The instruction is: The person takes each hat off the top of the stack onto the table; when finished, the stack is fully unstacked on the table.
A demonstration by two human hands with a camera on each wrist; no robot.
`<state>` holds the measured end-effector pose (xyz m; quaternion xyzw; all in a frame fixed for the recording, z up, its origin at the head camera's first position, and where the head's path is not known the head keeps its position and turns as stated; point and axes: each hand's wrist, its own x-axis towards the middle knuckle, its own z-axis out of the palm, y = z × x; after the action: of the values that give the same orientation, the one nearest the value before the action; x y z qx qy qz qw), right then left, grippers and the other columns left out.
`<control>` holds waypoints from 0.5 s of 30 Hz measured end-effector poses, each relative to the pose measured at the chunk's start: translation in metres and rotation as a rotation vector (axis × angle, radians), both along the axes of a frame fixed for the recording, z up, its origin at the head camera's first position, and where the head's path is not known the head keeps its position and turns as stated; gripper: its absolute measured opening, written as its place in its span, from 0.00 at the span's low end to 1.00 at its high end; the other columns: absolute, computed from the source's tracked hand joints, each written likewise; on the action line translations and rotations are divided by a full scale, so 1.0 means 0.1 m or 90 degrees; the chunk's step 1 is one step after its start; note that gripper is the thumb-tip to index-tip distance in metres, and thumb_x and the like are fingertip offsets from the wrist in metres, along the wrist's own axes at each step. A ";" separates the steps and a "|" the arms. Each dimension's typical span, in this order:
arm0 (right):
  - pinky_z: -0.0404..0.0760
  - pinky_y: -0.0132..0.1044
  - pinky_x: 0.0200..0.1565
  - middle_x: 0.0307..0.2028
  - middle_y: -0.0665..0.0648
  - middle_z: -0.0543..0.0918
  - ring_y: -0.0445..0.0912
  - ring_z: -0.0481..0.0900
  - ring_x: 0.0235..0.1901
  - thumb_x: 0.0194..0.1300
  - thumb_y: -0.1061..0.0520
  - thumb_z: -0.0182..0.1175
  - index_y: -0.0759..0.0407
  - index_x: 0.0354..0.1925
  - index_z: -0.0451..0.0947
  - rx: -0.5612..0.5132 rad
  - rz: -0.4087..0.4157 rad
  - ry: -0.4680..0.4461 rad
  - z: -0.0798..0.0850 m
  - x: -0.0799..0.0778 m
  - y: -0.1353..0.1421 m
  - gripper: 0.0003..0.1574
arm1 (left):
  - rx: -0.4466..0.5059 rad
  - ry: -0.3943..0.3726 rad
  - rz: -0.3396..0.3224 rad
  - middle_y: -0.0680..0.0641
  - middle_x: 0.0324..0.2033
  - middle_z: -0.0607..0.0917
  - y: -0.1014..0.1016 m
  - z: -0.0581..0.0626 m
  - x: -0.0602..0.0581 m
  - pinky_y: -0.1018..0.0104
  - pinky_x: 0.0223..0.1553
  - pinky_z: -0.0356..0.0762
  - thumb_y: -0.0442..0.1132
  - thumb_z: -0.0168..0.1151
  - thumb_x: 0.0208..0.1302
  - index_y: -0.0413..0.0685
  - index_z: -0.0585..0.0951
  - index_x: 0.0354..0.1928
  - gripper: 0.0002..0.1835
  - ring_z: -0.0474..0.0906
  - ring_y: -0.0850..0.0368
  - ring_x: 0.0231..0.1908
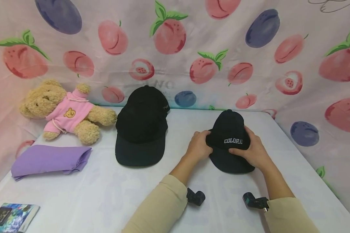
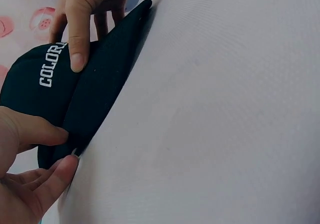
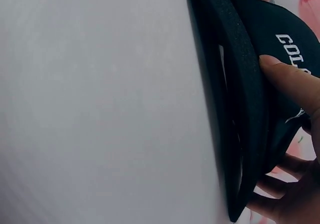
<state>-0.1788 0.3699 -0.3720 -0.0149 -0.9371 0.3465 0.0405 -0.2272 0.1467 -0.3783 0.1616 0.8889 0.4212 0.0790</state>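
Observation:
A black baseball cap [image 1: 226, 129] with white lettering beginning "COLORA" is on the right half of the table, its brim toward me. My left hand [image 1: 199, 144] grips its left side; in the left wrist view the thumb lies over the brim's corner and a finger is under it. On the other side, my right hand [image 1: 253, 149] holds the cap with its thumb across the front, below the letters, and its fingers around the right side. A second dark edge shows under the brim [image 3: 245, 84] in the right wrist view; I cannot tell whether it is another cap.
Left of centre, black caps [image 1: 141, 123] sit stacked, brims toward me. A teddy bear [image 1: 71, 111] in a pink hoodie lies at the back left, behind a folded purple cloth [image 1: 51, 160]. A colourful book [image 1: 13, 216] lies at the near left corner. Fruit-print fabric hangs behind the table.

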 end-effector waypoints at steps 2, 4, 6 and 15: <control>0.55 0.73 0.71 0.74 0.80 0.56 0.72 0.55 0.74 0.56 0.48 0.78 0.65 0.82 0.39 0.001 -0.003 0.007 0.00 0.00 0.02 0.75 | 0.000 0.003 -0.002 0.40 0.60 0.78 0.00 0.01 0.00 0.58 0.61 0.77 0.28 0.66 0.57 0.46 0.75 0.70 0.35 0.75 0.48 0.59; 0.55 0.73 0.71 0.74 0.80 0.57 0.72 0.55 0.74 0.56 0.49 0.78 0.66 0.82 0.39 0.000 -0.002 0.014 0.00 -0.01 0.03 0.75 | -0.001 0.006 -0.003 0.40 0.60 0.78 0.00 0.01 0.00 0.58 0.61 0.77 0.28 0.66 0.58 0.46 0.75 0.70 0.35 0.76 0.48 0.60; 0.56 0.73 0.71 0.74 0.80 0.57 0.72 0.56 0.74 0.55 0.49 0.79 0.66 0.82 0.39 -0.002 -0.001 0.020 0.00 -0.01 0.04 0.75 | 0.002 0.010 -0.005 0.40 0.60 0.78 -0.01 0.01 0.01 0.58 0.61 0.76 0.28 0.65 0.59 0.46 0.75 0.70 0.34 0.76 0.48 0.60; 0.59 0.76 0.67 0.72 0.83 0.54 0.74 0.54 0.71 0.55 0.46 0.79 0.63 0.83 0.38 0.033 -0.028 0.004 -0.01 0.00 0.08 0.77 | 0.064 0.045 -0.037 0.42 0.42 0.79 -0.08 -0.05 -0.02 0.68 0.46 0.72 0.25 0.64 0.56 0.41 0.78 0.66 0.32 0.73 0.53 0.45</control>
<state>-0.1791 0.3778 -0.3725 -0.0333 -0.9450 0.3212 0.0514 -0.2291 0.1391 -0.3834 0.2060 0.8637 0.4571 0.0514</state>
